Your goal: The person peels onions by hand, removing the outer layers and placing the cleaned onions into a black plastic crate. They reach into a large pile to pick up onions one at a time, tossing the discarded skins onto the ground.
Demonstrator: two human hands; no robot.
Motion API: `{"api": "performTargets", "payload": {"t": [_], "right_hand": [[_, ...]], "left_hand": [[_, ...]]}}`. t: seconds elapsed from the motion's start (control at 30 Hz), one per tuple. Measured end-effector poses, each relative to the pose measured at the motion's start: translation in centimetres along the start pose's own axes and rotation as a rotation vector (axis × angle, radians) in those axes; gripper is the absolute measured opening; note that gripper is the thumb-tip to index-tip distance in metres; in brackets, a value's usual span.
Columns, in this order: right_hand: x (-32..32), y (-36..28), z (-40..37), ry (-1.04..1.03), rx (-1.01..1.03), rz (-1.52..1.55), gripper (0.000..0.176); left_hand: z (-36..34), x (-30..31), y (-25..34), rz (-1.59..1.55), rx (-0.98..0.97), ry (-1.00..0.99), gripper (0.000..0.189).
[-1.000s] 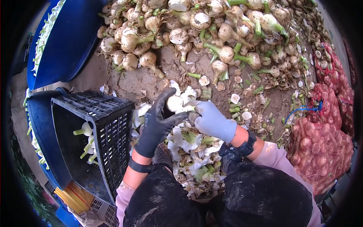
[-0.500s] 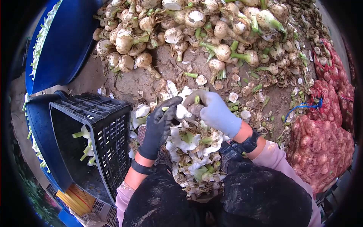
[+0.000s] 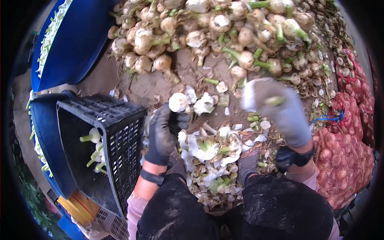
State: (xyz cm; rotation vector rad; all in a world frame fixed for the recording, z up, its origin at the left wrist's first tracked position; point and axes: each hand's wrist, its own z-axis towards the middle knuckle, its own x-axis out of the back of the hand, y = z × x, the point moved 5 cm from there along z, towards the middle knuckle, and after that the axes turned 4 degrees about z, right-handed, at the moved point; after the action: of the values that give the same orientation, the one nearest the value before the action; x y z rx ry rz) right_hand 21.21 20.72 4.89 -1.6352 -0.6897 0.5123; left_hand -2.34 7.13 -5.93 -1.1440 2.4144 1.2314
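A white peeled garlic bulb point(image 3: 178, 102) is gripped at the fingertips of my left hand point(image 3: 162, 130), which wears a dark glove. My right hand point(image 3: 282, 110), in a grey-blue glove, is smeared by motion above the ground to the right. A pale, blurred patch shows at its fingers and a greenish spot on it; I cannot make out what it holds. Below and between my hands lies a heap of garlic skins point(image 3: 210, 154). A loose white husk point(image 3: 204, 104) rests on the ground just right of the bulb.
Ahead spreads a large pile of unpeeled garlic point(image 3: 196, 38). To the left, a tilted black crate point(image 3: 126, 148) contains several trimmed bulbs point(image 3: 96, 150), beside blue tubs point(image 3: 76, 44). Red mesh sacks of garlic point(image 3: 342, 164) stand at right.
My hands have moved apart. The left keeps the garlic bulb, now more exposed, while the right has swung quickly to the right. The view has shifted slightly.
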Motion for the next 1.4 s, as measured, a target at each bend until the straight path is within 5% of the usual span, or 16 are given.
{"api": "performTargets", "payload": {"t": [0.1,0.13,0.2,0.23,0.3,0.43,0.5,0.57,0.6,0.67,0.7,0.77,1.0,1.07,1.2,1.4], "right_hand": [[-5.8,4.7,-1.4,-0.394,0.055,-0.375,0.043],[-6.9,5.5,-2.0,-0.484,-0.166,-0.394,0.050],[-4.5,6.7,-0.8,-0.196,-0.114,-0.574,0.044],[-2.6,6.6,0.4,-0.032,-0.201,-0.833,0.045],[0.3,6.6,2.7,0.199,-0.222,-1.151,0.042],[1.2,12.0,6.0,0.038,-0.474,-1.346,0.042],[0.6,11.5,4.9,0.137,-0.372,-0.958,0.059],[-2.5,12.6,3.0,0.168,-0.253,-0.069,0.057],[-4.9,13.0,1.5,0.075,-0.576,0.354,0.047],[-8.4,9.2,0.5,-0.160,-0.609,0.387,0.042],[-8.5,9.4,0.3,-0.162,-0.611,0.400,0.042],[-7.1,8.3,1.2,-0.049,-0.231,-0.339,0.047],[-8.1,9.3,1.4,-0.174,-0.342,-0.029,0.028],[-8.0,8.8,0.8,-0.056,-0.664,0.296,0.025],[-8.4,9.2,0.6,-0.062,-0.576,0.216,0.025],[-8.5,8.8,0.2,-0.091,-0.613,0.391,0.028]], "left_hand": [[0.9,-0.1,7.2,-0.080,-0.284,0.007,0.051],[-0.1,-3.2,11.9,-0.554,-0.378,0.013,0.060],[-2.1,-5.1,19.0,-0.439,-0.356,-0.571,0.052],[-2.2,-5.9,19.1,-0.435,-0.363,-0.581,0.052],[-2.5,-7.8,19.0,0.182,-0.705,-0.319,0.056],[0.9,-5.3,6.7,0.692,-0.275,-0.036,0.029],[1.7,-2.8,1.0,0.593,-0.161,-0.171,0.044],[1.2,-3.6,-1.4,0.784,-0.310,-0.170,0.057],[0.5,-5.0,-1.2,0.934,-0.452,-0.229,0.064],[0.9,-4.4,-2.7,0.977,-0.323,-0.347,0.075],[0.5,-4.8,-2.1,1.158,-0.532,-0.438,0.079],[0.0,-4.7,-1.7,1.161,-0.445,-0.381,0.080],[-1.0,-5.4,-1.2,1.219,-0.455,-0.421,0.088],[-0.4,-4.5,-1.6,1.043,-0.328,-0.414,0.079],[-1.0,-3.7,-2.5,0.506,0.088,-0.339,0.077],[-0.8,-4.0,-1.6,0.531,-0.139,-0.362,0.066]]}}
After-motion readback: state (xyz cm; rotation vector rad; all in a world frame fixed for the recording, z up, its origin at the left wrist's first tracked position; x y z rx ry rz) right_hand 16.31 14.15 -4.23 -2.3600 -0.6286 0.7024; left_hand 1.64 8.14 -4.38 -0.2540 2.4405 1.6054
